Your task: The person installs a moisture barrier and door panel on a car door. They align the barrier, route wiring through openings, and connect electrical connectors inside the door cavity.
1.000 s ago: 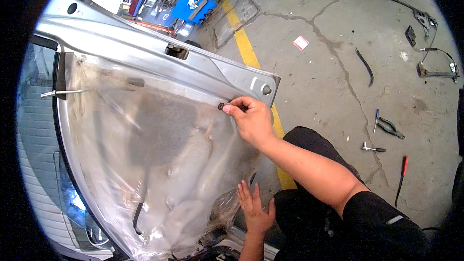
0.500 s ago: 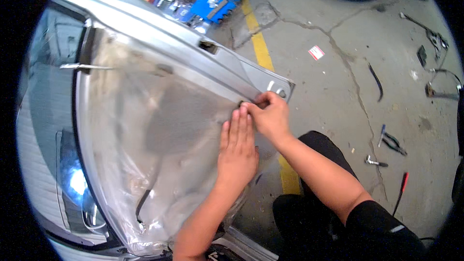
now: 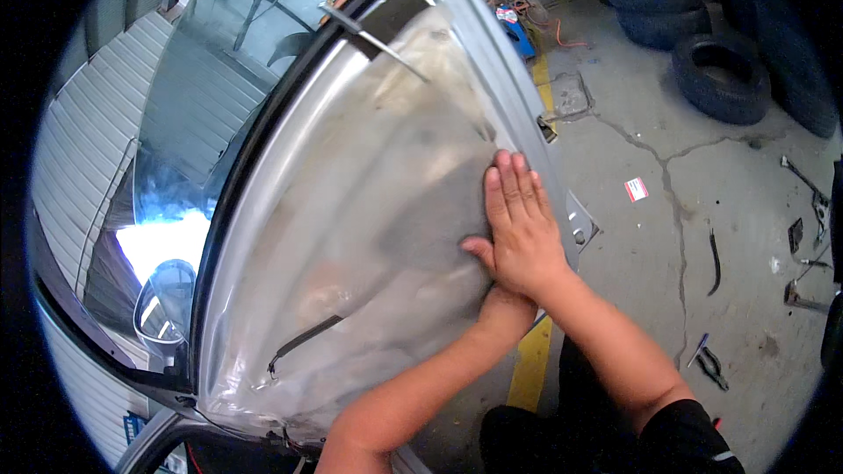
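Where overlapped, left hand [image 3: 508,307] hidden

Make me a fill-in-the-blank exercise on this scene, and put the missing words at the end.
1. Of the right hand and the left hand, the one partly hidden by the other is the ____ one.
2. The cloudy plastic sheet covers the inner side of a car ____.
3. The floor line is painted in the colour ____.
4. In the picture, the card appears (above or below) ____ the pliers.

Missing words: left; door; yellow; above.
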`<state>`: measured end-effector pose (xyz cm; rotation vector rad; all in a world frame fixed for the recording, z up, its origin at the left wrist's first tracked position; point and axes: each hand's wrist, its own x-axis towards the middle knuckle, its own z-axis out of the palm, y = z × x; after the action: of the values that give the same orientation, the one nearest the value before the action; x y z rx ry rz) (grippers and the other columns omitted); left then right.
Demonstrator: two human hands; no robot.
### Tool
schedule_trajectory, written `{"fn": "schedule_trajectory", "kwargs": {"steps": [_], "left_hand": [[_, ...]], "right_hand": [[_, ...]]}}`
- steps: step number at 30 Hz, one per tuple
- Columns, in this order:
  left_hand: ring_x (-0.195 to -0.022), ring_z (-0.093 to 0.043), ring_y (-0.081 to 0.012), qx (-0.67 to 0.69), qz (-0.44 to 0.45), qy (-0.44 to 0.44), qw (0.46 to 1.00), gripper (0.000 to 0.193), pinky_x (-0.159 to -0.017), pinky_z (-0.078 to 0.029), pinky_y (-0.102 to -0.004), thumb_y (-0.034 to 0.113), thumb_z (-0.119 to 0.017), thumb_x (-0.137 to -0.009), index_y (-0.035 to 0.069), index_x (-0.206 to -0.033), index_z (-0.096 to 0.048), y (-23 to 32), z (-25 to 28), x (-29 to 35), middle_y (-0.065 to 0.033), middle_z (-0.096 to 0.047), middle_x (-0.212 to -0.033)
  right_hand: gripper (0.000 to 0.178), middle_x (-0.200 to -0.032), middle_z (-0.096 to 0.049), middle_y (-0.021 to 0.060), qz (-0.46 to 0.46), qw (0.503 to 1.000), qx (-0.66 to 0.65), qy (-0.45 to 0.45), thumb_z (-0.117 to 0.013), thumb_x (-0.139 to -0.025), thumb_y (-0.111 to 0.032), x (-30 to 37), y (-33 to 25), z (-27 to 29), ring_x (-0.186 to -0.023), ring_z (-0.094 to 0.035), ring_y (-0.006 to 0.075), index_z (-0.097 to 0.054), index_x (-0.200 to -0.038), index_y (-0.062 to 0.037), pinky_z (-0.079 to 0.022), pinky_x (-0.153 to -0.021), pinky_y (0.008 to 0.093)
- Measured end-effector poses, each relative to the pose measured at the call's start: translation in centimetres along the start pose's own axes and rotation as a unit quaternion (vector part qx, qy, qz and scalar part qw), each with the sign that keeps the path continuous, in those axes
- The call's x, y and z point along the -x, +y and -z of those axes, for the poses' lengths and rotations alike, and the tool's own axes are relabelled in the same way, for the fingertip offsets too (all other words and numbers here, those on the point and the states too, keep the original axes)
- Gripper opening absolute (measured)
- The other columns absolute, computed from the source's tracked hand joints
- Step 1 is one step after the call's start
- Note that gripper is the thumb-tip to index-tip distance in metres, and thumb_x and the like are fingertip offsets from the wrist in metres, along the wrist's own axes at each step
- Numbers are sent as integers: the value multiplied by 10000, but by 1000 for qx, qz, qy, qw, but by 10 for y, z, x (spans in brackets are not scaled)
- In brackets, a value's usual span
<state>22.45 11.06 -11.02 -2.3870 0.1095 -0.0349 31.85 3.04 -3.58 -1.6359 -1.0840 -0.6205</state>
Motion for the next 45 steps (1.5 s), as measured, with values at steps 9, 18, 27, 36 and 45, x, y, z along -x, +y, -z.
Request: {"fn": "schedule_trajectory", "kwargs": {"steps": [9, 18, 27, 36, 45], "left_hand": [[-1566, -308, -333, 71, -50, -136, 987, 645, -1304, -156, -477, 246, -456, -1036, -39, -1606, -357, -9, 18, 6, -167, -359, -1685], [-1624, -148, -342, -108, 17, 24, 994, 681, -1324, -18, -462, 259, -370, -1036, -106, -1605, -293, -14, 33, 11, -203, -207, -1740], [-1620, -171, -345, -23, 10, 77, 997, 665, -1327, -70, -456, 240, -369, -1035, -113, -1595, -307, -13, 21, 17, -225, -216, -1731], [-1602, -228, -385, 179, 158, 207, 949, 767, -1309, -104, -511, 270, -606, -932, -64, -1582, -370, -5, 37, 101, -247, -278, -1704], [-1612, -155, -437, 60, 337, 132, 930, 853, -1301, -50, -555, 273, -634, -891, -76, -1603, -318, -9, 7, 181, -279, -227, -1712]], "right_hand": [[1057, -1725, -196, 265, 13, 992, 100, 82, -518, -972, -663, -45, -4, -2, -1609, -166, 429, -159, -1646, 69, -9, -1268, 604], [1048, -1728, -208, 246, 126, 980, 123, 89, -535, -980, -620, -103, 4, 27, -1615, -162, 406, -105, -1661, 51, 55, -1267, 577], [978, -1733, -149, 270, 186, 965, 126, 132, -448, -1033, -609, -104, 18, -2, -1614, -127, 437, -57, -1675, 17, 11, -1266, 604], [928, -1734, -146, 269, 130, 979, 151, 33, -557, -1028, -457, -67, 17, 23, -1616, -125, 431, -92, -1672, 23, -25, -1275, 596], [892, -1731, -206, 235, 172, 971, 35, -161, -703, -945, -329, 106, -55, -21, -1615, -175, 398, -257, -1652, -18, -77, -1278, 622]]}}
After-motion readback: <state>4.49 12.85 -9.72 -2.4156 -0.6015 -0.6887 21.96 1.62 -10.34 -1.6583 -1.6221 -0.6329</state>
